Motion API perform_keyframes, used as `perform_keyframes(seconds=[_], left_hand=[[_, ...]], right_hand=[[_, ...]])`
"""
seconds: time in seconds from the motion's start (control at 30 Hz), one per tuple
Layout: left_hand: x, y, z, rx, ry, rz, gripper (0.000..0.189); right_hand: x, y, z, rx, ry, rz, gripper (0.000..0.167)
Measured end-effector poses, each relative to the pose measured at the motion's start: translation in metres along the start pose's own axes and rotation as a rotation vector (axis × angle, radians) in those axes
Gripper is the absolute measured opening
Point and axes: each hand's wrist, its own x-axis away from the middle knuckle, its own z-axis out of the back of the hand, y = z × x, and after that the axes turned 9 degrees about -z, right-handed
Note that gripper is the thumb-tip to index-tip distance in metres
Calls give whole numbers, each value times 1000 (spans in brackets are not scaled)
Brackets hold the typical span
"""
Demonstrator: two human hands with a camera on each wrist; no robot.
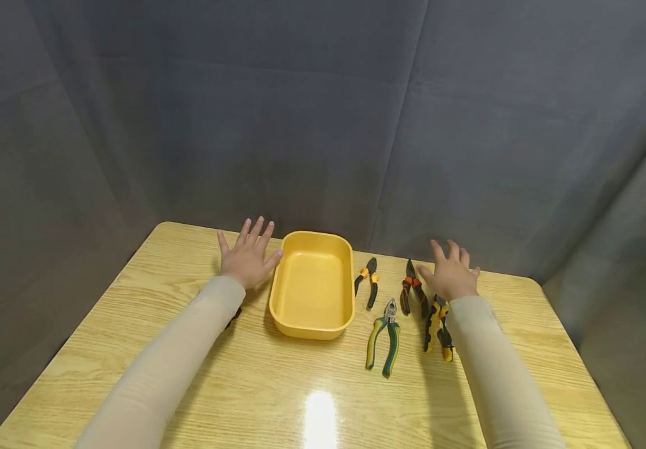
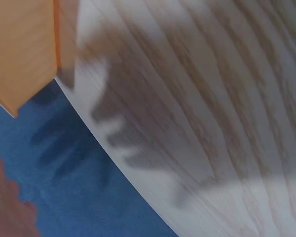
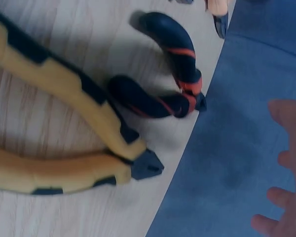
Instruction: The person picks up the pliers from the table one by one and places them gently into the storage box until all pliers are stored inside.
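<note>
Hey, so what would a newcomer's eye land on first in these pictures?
Probably the yellow tub, near the far edge of the table with nothing in it. Next, the pale sleeves, extending from the near side, one left and one right of it. Then the green pliers, handles apart, to the tub's right and closer to the viewer.

Dark grey cloth (image 1: 278, 125) hangs behind and on both sides; I make out one long crease (image 1: 398, 125) slanting down the back, looser folds at right. Pale wood table (image 1: 267, 386), grain visible, far corners rounded, far edge near the cloth. I log one hard white glare (image 1: 320, 421) toward the near side. My wrist views render the cloth bluer.
</note>
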Motion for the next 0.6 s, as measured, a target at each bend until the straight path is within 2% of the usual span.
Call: perform_keyframes(seconds=[0.27, 0.6], left_hand=[[1, 11, 0, -2, -25, -39, 80], [0, 24, 4, 27, -73, -37, 79]], right_hand=[[3, -13, -9, -43, -24, 10, 72], [4, -33, -24, -88, 18, 119, 63]])
